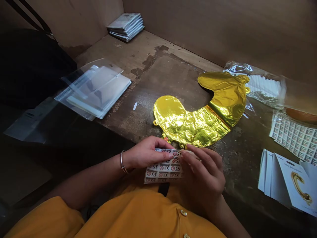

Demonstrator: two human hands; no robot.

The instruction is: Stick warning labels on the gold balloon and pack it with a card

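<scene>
Close to my body, my left hand [146, 152] grips a sheet of stickers [160, 172] printed with CE marks and red circle symbols, its thumb lying across the front. My right hand [204, 168] has its fingers bent together at the sheet's upper right edge and covers that side; whether a single sticker is pinched there I cannot make out. Just beyond both hands lies a flat gold foil balloon [198, 125], shaped like a letter C, with small tabs along its edge. My right fingertips are near its lower rim.
Clear plastic sleeves [99, 91] lie at the left beside a black bag [32, 69]. A stack of packets [126, 26] sits in the back corner. On the right are a plastic bag with white contents [264, 86], more sticker sheets [294, 135] and folded cards showing a gold C [294, 181].
</scene>
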